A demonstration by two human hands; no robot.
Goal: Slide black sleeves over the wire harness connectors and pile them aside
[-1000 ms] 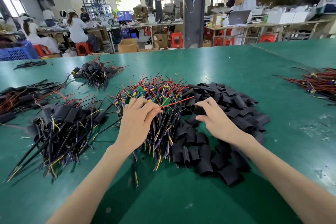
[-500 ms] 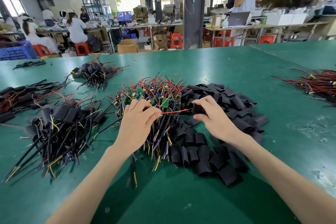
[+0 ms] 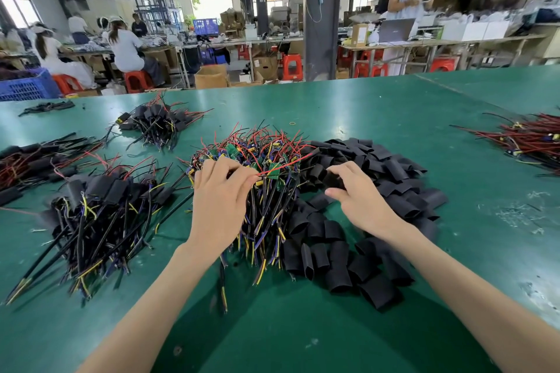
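Fingers [image 3: 245, 181] of the left hand [image 3: 219, 200], palm down over the central heap of multicoloured wire harnesses [image 3: 266, 215], pinch one thin red wire [image 3: 285, 165]; the right hand [image 3: 362, 200], fingers curled, grips a short black sleeve [image 3: 332, 181] at the edge of the sleeve pile [image 3: 394, 172] on the green bench [image 3: 333, 106].

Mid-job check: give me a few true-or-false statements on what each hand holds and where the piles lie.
1. The left hand pinches a red wire. True.
2. The right hand is empty. False: it holds a black sleeve.
3. The loose sleeves lie left of the bare wire pile. False: they lie to its right.
4. The table is green. True.
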